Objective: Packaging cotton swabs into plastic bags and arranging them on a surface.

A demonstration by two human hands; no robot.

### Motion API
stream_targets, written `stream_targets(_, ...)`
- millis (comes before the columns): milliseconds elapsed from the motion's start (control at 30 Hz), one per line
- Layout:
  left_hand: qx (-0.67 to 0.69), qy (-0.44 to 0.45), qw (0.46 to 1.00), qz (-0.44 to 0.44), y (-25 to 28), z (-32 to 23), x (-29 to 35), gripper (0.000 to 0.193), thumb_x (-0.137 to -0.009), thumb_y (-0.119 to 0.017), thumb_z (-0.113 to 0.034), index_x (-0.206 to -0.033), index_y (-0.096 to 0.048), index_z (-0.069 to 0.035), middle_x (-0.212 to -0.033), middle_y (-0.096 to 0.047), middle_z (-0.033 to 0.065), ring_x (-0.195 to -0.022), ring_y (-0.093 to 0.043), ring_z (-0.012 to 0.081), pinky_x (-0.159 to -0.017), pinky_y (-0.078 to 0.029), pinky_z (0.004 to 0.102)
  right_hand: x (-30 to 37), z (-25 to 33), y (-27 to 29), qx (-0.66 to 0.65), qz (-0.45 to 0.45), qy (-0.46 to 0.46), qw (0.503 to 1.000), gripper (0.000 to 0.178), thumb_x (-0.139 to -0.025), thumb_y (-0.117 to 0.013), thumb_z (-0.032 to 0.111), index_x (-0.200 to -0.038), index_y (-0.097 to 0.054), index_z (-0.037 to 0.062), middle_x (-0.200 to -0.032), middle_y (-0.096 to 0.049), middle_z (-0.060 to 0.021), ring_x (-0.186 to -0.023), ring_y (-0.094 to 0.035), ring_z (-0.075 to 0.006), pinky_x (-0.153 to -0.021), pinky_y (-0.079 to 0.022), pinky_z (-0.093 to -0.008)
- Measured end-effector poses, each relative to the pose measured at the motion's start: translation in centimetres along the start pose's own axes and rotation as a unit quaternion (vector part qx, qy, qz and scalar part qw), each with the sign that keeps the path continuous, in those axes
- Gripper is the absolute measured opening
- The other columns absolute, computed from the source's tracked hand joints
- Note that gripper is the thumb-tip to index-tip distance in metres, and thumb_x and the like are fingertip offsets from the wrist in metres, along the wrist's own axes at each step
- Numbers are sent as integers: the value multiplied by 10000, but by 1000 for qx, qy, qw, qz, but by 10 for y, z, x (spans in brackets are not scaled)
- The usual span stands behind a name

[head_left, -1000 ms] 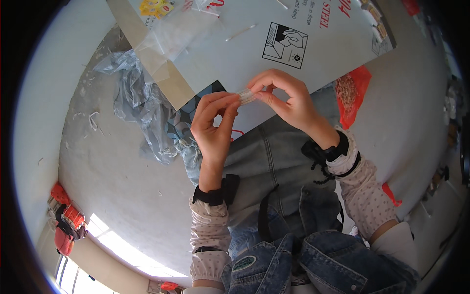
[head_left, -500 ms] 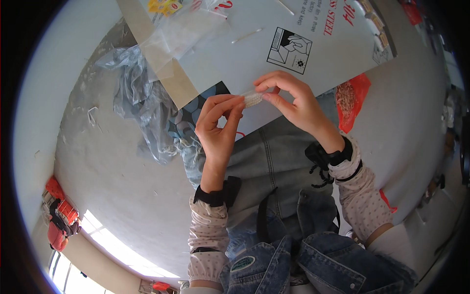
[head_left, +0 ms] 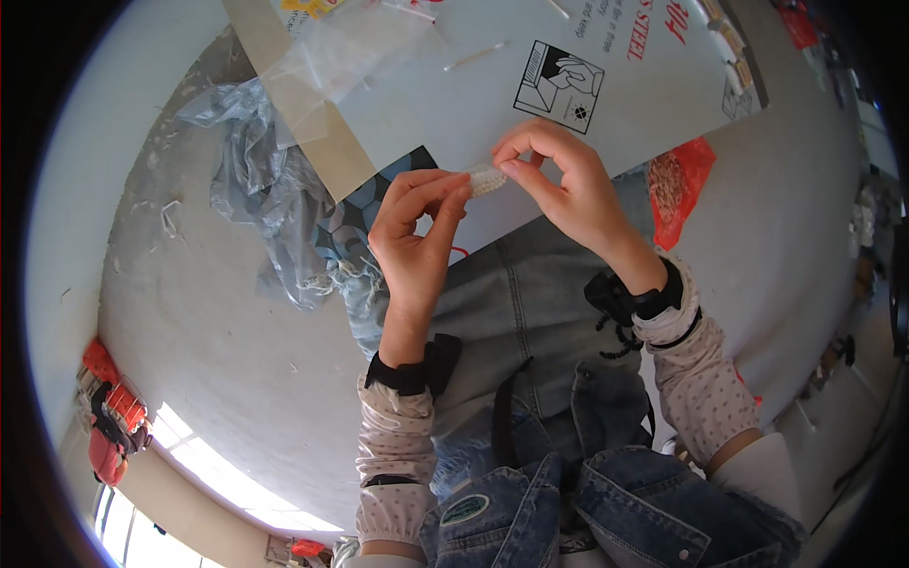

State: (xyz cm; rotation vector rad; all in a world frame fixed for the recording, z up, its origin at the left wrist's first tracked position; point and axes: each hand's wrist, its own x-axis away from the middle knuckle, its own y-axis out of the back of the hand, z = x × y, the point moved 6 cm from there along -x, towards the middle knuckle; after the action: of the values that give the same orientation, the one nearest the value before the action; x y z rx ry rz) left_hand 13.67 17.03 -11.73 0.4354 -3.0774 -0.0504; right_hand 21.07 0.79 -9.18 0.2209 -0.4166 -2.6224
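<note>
Hands [head_left: 413, 227] [head_left: 574, 182] in a fingertip pinch on a beaded strip [head_left: 486, 181], over the board edge [head_left: 502, 220], wide floor [head_left: 237, 379] leftward.

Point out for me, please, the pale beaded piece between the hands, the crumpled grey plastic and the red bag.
Pale beaded piece [head_left: 488, 181], head view: middle of its exposed surface.
Crumpled grey plastic [head_left: 262, 182], head view: its middle folds.
Red bag [head_left: 694, 178], head view: its bare red side.

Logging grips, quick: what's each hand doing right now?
Left hand: closed, holding one end of a whitish strip.
Right hand: at its other end; whether closed cannot be told.
</note>
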Motion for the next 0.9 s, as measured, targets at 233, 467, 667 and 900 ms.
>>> stream_targets(233, 9, 12, 1000, 3, -1, 0, 1, 133, -878, -680, 64, -1006, -713, 54, -1030, -662, 97, -809, -642, 120, -688, -568, 240, -2, 11, 1, 90, -12, 31, 995, 63, -871, -657, 35, -898, -600, 38, -863, -634, -43, -774, -604, -195, -621, -459, -286)
stream_targets(467, 40, 28, 999, -13, 0, -1, 0, 127, -858, -714, 38, -984, -728, 36, -1007, -661, 81, -764, -636, 111, -671, -525, 223, 0, 4, 1, -5, 6, -10, 1000, 74, -872, -665, 35, -936, -629, 47, -960, -666, -49, -877, -618, -183, -711, -473, -302)
stream_targets(667, 28, -1, 1000, -7, 2, 3, 3, 140, -863, -699, 57, -1003, -706, 43, -1039, -658, 100, -830, -644, 129, -703, -555, 247, 0, 10, -12, 11, 22, 54, 998, 113, -837, -710, 24, -931, -651, 44, -1083, -665, -65, -990, -630, -231, -843, -502, -330)
stream_targets(900, -31, -36, 998, 28, 2, -6, 0, 111, -873, -679, 71, -983, -678, 64, -1074, -662, 133, -869, -668, 171, -731, -589, 283, 0, 5, -12, 18, 2, 63, 998, 97, -831, -719, 34, -888, -643, 57, -1048, -664, -63, -970, -627, -232, -827, -502, -340)
